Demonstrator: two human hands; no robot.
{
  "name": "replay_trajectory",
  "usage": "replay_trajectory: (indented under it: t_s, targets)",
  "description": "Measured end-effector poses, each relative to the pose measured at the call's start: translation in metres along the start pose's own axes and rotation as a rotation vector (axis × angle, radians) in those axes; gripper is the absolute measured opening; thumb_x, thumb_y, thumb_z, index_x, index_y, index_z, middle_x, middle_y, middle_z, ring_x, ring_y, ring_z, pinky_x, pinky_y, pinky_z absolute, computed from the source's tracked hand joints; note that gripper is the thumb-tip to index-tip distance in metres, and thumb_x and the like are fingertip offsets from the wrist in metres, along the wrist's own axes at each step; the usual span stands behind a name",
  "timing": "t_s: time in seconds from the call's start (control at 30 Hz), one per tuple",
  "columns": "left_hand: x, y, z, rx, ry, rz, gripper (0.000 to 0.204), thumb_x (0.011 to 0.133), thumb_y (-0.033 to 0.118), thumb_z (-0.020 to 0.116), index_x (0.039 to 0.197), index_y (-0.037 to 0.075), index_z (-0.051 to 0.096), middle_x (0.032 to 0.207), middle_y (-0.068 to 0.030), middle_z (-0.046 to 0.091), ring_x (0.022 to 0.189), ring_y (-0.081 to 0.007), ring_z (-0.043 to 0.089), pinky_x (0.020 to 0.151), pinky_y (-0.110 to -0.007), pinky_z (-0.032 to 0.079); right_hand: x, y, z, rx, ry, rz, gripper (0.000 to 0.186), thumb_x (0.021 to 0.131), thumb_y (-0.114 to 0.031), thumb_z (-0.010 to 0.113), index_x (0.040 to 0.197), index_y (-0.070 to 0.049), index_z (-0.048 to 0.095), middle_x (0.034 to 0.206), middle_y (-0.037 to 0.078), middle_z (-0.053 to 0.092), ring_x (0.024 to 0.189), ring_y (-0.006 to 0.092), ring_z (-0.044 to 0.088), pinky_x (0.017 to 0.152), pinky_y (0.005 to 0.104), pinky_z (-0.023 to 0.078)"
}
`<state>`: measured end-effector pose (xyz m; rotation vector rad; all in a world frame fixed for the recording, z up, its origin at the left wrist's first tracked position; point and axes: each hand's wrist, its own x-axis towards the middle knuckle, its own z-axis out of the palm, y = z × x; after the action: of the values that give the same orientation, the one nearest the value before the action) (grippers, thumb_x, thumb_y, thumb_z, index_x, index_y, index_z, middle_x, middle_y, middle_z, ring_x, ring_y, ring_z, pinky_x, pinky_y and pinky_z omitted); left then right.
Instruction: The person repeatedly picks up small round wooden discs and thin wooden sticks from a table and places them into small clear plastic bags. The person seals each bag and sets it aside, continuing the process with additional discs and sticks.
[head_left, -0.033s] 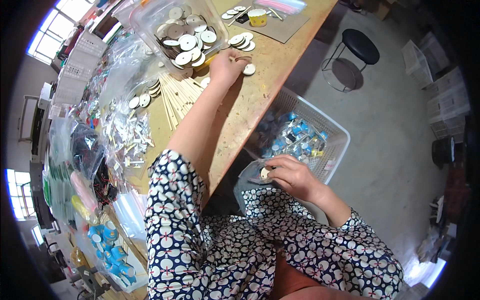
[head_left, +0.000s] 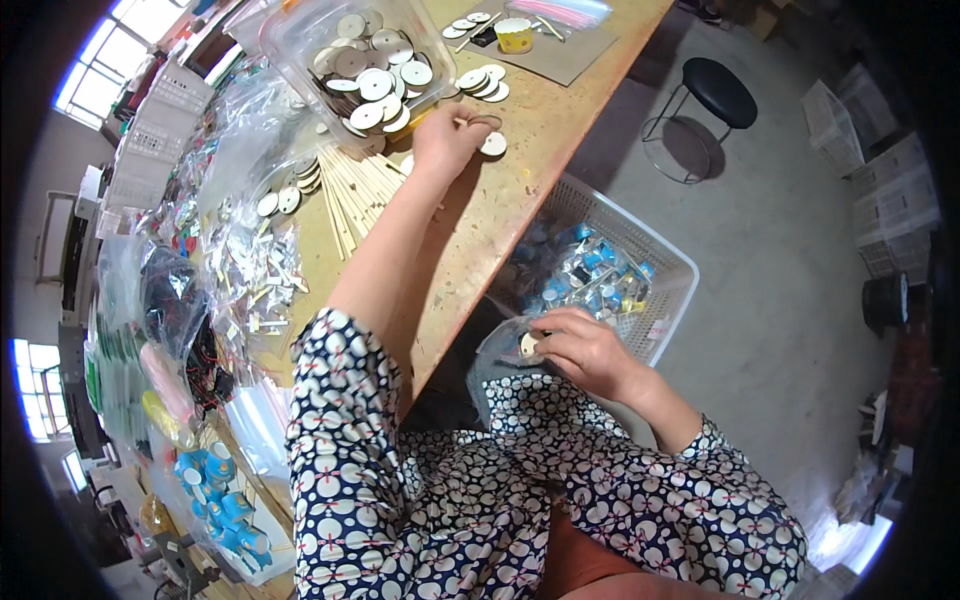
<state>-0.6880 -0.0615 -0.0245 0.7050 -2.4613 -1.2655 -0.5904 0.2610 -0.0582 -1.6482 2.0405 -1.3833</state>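
We can read no words or numbers; at three o'clock, a pale label [head_left: 658,329] on the white basket [head_left: 640,224] is too small for us.

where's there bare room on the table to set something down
Bare wood shows on the table between the left forearm and the table's right-hand edge, below the loose disc; a smaller patch lies between that disc and the mat. Left of the sticks it is crowded with discs and clear plastic; the tub stands just beyond.
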Motion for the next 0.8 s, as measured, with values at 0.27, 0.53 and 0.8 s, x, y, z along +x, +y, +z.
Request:
replay_trajectory:
  t_s: [0.27, 0.53, 0.8]
  targets:
    - [-0.179, 0.040, -0.067, -0.311, 0.049, 0.330, 0.017, 0.090, 0.003, 0.072, 0.107, 0.003, 0.072, 0.091, -0.0027, 0.074, 0.077, -0.0087, 0.065, 0.068, -0.023, 0.051, 0.016, -0.033, -0.015, -0.032, -0.017, -0.018, 0.015, 0.086, -0.002, 0.073, 0.100, -0.002, 0.071, 0.128, 0.015, 0.067, 0.120, 0.0345, 0.063, 0.101, 0.0436, 0.052]
    - [-0.303, 0.024, -0.084, 0.189, 0.273, 0.608, 0.025, 0.077, 0.004, 0.080, 0.100, 0.010, 0.073, 0.086, -0.0060, 0.071, 0.077, -0.0240, 0.067, 0.068, -0.035, 0.053, 0.048, -0.077, 0.009, 0.053, -0.117, -0.167, 0.013, 0.084, -0.003, 0.075, 0.096, -0.002, 0.071, 0.127, 0.016, 0.067, 0.118, 0.0351, 0.063, 0.098, 0.0412, 0.053]
    - [-0.347, 0.005, -0.106, 0.241, 0.254, 0.438, 0.021, 0.078, 0.010, 0.082, 0.098, 0.011, 0.079, 0.089, -0.0061, 0.064, 0.081, -0.0258, 0.060, 0.072, -0.036, 0.049, 0.048, -0.088, 0.032, 0.045, -0.188, -0.263, 0.019, 0.082, -0.002, 0.077, 0.101, -0.003, 0.072, 0.134, 0.014, 0.064, 0.121, 0.0343, 0.062, 0.099, 0.0417, 0.052]
